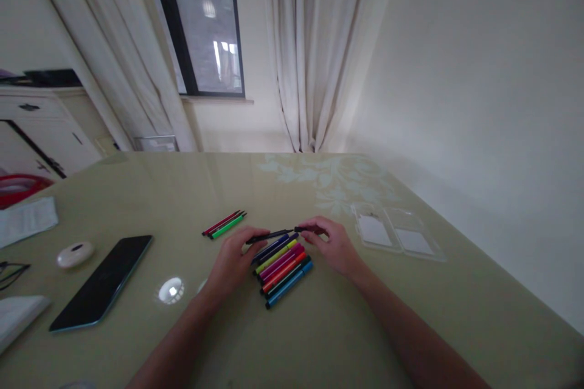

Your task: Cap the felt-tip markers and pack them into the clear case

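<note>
Left forearm [185, 331] is slanting up and inward from the lower edge of view; right forearm [406, 328] is mirroring it from the lower right. Left hand [233, 253] is pinching between thumb and fingers, its back facing the camera. Right hand [335, 244] is gripping with thumb and fingertips, knuckles bending. The two hands are facing each other, apart.
</note>
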Available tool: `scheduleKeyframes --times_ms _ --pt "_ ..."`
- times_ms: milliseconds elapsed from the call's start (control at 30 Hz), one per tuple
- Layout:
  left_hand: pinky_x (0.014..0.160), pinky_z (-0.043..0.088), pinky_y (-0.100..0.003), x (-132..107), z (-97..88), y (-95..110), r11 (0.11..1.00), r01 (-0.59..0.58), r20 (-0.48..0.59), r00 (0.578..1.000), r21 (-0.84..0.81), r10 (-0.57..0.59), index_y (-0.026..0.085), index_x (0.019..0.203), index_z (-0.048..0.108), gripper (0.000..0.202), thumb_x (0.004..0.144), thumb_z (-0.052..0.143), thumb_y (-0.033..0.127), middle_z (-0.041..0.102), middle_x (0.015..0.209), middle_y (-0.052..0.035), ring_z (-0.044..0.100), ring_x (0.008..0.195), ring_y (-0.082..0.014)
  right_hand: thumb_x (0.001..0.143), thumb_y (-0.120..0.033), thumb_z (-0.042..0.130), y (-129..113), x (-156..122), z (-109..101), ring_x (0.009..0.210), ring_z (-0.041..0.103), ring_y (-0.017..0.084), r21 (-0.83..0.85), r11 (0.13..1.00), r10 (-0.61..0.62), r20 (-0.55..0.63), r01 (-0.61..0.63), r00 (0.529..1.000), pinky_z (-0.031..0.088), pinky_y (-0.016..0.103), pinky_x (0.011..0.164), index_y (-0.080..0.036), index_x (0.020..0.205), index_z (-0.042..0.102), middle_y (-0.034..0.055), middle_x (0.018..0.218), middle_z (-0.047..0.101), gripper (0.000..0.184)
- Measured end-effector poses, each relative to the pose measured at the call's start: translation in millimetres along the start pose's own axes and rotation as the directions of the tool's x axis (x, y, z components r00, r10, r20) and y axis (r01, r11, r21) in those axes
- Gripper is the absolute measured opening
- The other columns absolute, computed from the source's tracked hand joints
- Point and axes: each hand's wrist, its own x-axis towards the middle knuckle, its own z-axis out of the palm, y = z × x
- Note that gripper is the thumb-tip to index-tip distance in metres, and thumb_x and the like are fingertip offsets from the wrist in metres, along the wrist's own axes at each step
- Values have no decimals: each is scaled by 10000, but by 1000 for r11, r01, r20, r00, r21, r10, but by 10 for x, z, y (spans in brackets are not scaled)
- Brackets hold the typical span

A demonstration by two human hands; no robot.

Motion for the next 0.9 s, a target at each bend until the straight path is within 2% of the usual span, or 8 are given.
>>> scheduleKeyframes --times_ms 233,433,667,733,833,900 --pt "869 562 -382 -57 90 58 999 6 52 999 -45 -3 253 1039 797 234 915 636 369 787 1001 -58 710 947 -244 937 -354 679 10 -16 65 867 715 216 12 999 -50 -5 50 999 566 338 802 -246 971 813 63 916 780 175" --pt "822 555 -378 -121 100 122 987 99 73 993 -125 -90 239 1023 815 247 883 665 377 790 952 -61 714 894 -245 908 -348 704 25 -26 73 827 713 209 75 996 -42 0 42 999 565 326 760 -235 943 822 64 890 780 167" --pt "849 574 -379 -68 69 107 986 98 2 995 -132 -98 240 1013 806 254 878 671 409 797 983 -53 719 923 -245 906 -371 708 18 -44 157 807 729 207 110 992 48 58 -54 997 578 318 737 -220 974 817 54 883 792 199" --pt "875 570 -383 -25 19 72 993 79 -29 996 -82 -82 243 1020 799 266 886 665 429 796 1005 -48 720 955 -246 938 -382 667 43 -15 123 838 738 208 105 992 64 51 -69 997 584 328 767 -220 1031 805 54 924 801 232" --pt "895 568 -412 21 -76 -42 991 129 -60 990 24 -127 227 1041 784 311 890 640 457 794 1030 -56 726 968 -260 965 -368 615 147 52 -33 923 739 213 17 998 66 -68 -65 996 579 355 851 -227 1093 781 67 1034 797 252" --pt "904 566 -436 28 -124 -134 978 183 -70 982 95 -177 213 1050 774 329 890 620 456 792 1043 -67 730 971 -274 936 -332 639 246 89 -159 876 731 219 -116 989 80 -116 -94 990 570 364 834 -213 975 789 72 960 795 195"
